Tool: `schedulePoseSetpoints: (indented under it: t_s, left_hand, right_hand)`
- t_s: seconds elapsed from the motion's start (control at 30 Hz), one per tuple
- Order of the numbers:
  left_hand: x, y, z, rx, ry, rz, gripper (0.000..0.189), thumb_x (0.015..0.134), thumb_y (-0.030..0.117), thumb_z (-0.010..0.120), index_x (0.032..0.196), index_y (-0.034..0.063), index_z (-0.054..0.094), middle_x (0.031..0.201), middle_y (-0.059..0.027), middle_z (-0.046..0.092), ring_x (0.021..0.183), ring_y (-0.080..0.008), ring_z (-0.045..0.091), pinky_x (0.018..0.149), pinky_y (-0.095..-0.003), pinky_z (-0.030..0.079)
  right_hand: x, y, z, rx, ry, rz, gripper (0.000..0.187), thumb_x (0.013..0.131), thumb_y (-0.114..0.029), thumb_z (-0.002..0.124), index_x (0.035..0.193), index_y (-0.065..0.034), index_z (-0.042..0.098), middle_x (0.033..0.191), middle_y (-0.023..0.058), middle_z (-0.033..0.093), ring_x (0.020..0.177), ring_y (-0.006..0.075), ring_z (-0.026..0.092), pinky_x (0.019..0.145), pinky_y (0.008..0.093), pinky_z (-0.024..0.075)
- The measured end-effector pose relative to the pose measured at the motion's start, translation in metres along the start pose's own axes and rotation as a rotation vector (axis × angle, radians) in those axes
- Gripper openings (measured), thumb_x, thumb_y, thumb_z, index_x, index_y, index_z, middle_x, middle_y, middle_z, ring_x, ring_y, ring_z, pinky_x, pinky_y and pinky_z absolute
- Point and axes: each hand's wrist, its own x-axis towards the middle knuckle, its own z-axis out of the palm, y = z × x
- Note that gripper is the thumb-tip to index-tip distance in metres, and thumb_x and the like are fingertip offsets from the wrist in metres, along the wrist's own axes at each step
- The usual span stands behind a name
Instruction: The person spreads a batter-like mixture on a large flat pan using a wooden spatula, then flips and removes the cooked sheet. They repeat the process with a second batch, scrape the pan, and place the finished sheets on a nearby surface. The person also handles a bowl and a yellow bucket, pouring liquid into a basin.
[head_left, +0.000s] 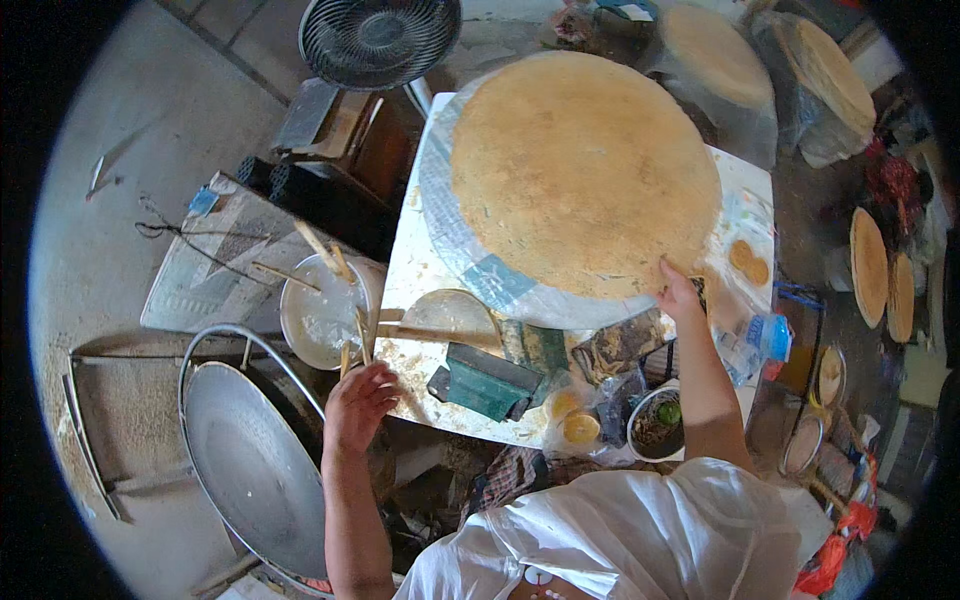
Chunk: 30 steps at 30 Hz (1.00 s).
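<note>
A large, round, tan flatbread or stack of flatbreads (585, 172) lies over a clear plastic sheet (472, 262) on the white table (420, 375). At its near right rim is my right hand (679, 292), thumb on the top face and fingers hidden beneath the edge. My left hand (364, 405) hovers by the table's left edge, fingers loosely bent. Close to its fingertips, wooden sticks (362, 337) lean from a white bucket (289, 330) of cloudy liquid; whether they touch is unclear. A wooden-handled spreader (450, 315) and a green block-like tool (487, 382) lie between my hands.
A round griddle (251, 442) is at left, below the bucket. A fan (381, 34) stands behind the table. Near the front edge are a bowl (656, 427), a bag with cut orange pieces (577, 424) and a blue-capped plastic bottle (757, 341). More round flatbreads (716, 56) stand behind.
</note>
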Motion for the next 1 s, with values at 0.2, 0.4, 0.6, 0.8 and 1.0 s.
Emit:
schedulePoseSetpoints:
  t_s: [0.2, 0.4, 0.6, 0.8, 1.0]
  left_hand:
    - [-0.094, -0.019, -0.107, -0.139, 0.354, 0.227, 0.031, 0.097, 0.03, 0.051, 0.101, 0.0017, 0.064, 0.086, -0.0111, 0.068, 0.072, -0.0217, 0.066, 0.064, -0.0335, 0.054]
    - [-0.201, -0.107, -0.253, 0.09, 1.219, 0.545, 0.035, 0.099, 0.028, 0.051, 0.121, 0.0017, 0.054, 0.073, -0.0052, 0.062, 0.056, -0.0101, 0.054, 0.049, -0.0244, 0.043]
    - [-0.357, -0.327, -0.402, 0.515, 1.838, -0.074, 0.035, 0.093, 0.027, 0.05, 0.104, -0.0037, 0.063, 0.083, -0.0165, 0.065, 0.069, -0.0295, 0.059, 0.068, -0.0415, 0.047]
    - [-0.54, -0.58, -0.455, 1.036, 1.821, -0.83, 0.028, 0.084, 0.021, 0.053, 0.081, -0.0028, 0.068, 0.083, -0.0189, 0.069, 0.078, -0.0406, 0.064, 0.067, -0.0475, 0.047]
    - [-0.495, -0.629, -0.416, 0.232, 1.777, -0.763, 0.028, 0.081, 0.02, 0.055, 0.086, -0.0038, 0.069, 0.095, -0.0253, 0.067, 0.09, -0.0373, 0.066, 0.076, -0.045, 0.048]
  right_hand:
    - [-0.056, -0.002, 0.008, -0.939, -0.017, 0.347, 0.038, 0.093, -0.037, 0.06, 0.098, 0.0009, 0.061, 0.079, 0.0158, 0.068, 0.062, 0.0253, 0.068, 0.055, 0.0388, 0.0571]
    - [-0.095, 0.051, 0.203, -1.237, -0.388, -0.135, 0.031, 0.093, -0.028, 0.058, 0.087, 0.0028, 0.059, 0.071, 0.0134, 0.067, 0.052, 0.0161, 0.063, 0.045, 0.0291, 0.0515]
    - [-0.208, 0.17, 0.483, -1.066, -1.082, -0.231, 0.026, 0.096, -0.021, 0.055, 0.084, 0.0019, 0.057, 0.071, 0.0096, 0.065, 0.055, 0.0135, 0.063, 0.05, 0.0267, 0.0496]
    - [-0.157, 0.329, 0.576, -1.943, -1.204, -0.619, 0.031, 0.093, -0.024, 0.053, 0.106, 0.0025, 0.061, 0.097, 0.0203, 0.065, 0.087, 0.0271, 0.063, 0.071, 0.037, 0.0486]
    - [-0.107, 0.325, 0.548, -1.965, -0.934, -0.553, 0.032, 0.095, -0.025, 0.051, 0.11, 0.0007, 0.06, 0.095, 0.0179, 0.063, 0.083, 0.0268, 0.06, 0.067, 0.036, 0.0469]
